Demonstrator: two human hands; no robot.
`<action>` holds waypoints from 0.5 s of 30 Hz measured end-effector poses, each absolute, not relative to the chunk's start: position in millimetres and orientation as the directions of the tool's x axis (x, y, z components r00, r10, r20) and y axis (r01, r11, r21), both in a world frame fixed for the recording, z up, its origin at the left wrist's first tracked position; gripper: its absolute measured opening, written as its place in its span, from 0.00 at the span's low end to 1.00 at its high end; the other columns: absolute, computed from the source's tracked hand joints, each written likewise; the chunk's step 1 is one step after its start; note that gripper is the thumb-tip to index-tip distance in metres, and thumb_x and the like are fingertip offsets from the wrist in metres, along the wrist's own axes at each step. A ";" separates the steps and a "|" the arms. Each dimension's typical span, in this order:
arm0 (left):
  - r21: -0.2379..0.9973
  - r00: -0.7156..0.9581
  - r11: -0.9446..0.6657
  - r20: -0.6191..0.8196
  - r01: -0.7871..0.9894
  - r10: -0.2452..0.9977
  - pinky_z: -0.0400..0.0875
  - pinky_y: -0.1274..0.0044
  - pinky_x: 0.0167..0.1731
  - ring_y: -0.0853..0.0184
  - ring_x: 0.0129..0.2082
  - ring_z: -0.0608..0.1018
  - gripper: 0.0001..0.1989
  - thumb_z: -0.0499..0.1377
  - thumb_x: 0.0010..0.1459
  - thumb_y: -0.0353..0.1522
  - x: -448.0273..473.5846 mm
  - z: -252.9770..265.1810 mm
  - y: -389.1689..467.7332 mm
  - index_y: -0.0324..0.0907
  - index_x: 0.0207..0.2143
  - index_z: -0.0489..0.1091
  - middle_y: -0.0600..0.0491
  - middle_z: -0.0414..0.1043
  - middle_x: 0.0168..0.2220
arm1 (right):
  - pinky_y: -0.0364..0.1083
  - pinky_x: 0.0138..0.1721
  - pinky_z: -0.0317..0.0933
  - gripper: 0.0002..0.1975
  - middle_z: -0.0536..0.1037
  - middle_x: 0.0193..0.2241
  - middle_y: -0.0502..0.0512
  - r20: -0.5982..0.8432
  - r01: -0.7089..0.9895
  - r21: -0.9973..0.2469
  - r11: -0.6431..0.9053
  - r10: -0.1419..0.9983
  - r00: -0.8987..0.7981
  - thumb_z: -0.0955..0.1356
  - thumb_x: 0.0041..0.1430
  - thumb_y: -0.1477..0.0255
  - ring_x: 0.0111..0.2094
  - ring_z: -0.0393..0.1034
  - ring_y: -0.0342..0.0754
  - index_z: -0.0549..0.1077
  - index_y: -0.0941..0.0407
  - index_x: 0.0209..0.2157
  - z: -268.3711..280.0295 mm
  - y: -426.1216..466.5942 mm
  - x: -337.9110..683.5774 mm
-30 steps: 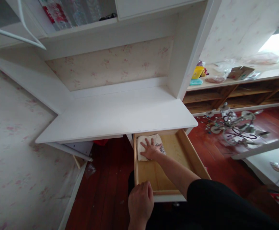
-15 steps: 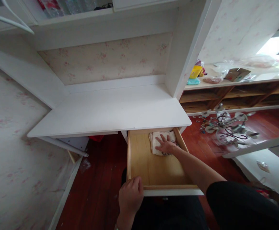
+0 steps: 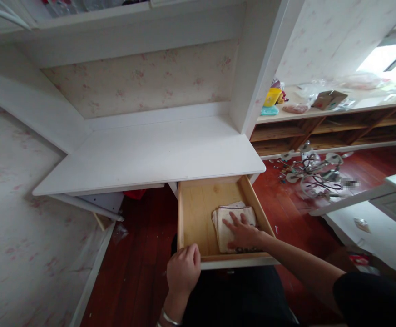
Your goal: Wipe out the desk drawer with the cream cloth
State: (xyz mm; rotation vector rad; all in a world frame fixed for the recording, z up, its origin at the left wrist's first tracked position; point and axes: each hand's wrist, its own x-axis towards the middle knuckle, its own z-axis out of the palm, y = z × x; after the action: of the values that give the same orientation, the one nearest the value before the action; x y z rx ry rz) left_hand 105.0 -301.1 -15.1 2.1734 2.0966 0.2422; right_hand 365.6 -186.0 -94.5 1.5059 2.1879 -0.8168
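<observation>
The right hand (image 3: 244,232) lies splayed, gripping nothing, on the folded cloth (image 3: 222,232) at the wooden drawer's (image 3: 196,206) four o'clock, apparently mid-wipe, the left hand (image 3: 184,269) clenched on its seven-o'clock corner; another stroke calls for flat pressure.

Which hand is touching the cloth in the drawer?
The right hand: it lies spread open on the folded cloth. The left hand is curled instead, at the front left corner of the drawer, away from the cloth.
</observation>
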 end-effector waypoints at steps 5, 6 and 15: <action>0.193 0.049 -0.059 0.057 0.979 0.997 0.62 0.77 0.31 0.69 0.30 0.77 0.15 0.48 0.66 0.31 104.1 -15.8 -302.3 0.47 0.33 0.73 0.58 0.76 0.29 | 0.79 0.52 0.45 0.55 0.35 0.70 0.66 -0.601 0.930 -0.247 0.273 0.710 -0.368 0.71 0.45 0.44 0.64 0.32 0.87 0.44 0.46 0.69 -89.0 -187.6 354.5; 0.194 0.049 -0.059 0.057 0.979 0.997 0.63 0.77 0.31 0.69 0.30 0.77 0.15 0.48 0.67 0.31 104.1 -15.9 -302.8 0.48 0.33 0.73 0.58 0.76 0.30 | 0.80 0.50 0.47 0.55 0.35 0.70 0.66 -0.604 0.934 -0.237 0.268 0.712 -0.357 0.71 0.45 0.43 0.63 0.33 0.88 0.45 0.46 0.69 -88.6 -185.4 349.8; 0.194 0.048 -0.067 0.100 0.979 0.994 0.62 0.77 0.31 0.68 0.29 0.76 0.14 0.48 0.65 0.30 103.6 -22.7 -306.6 0.46 0.30 0.70 0.55 0.75 0.26 | 0.83 0.47 0.47 0.52 0.36 0.70 0.58 -0.605 0.913 -0.238 0.330 0.685 -0.405 0.68 0.47 0.42 0.64 0.32 0.85 0.45 0.42 0.68 -82.1 -189.5 256.7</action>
State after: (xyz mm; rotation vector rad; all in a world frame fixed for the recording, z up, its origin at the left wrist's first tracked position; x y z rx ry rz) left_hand 103.6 -306.6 -22.7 2.2202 2.0948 0.3175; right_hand 256.7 -189.5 -82.1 1.4121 2.2041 -0.7835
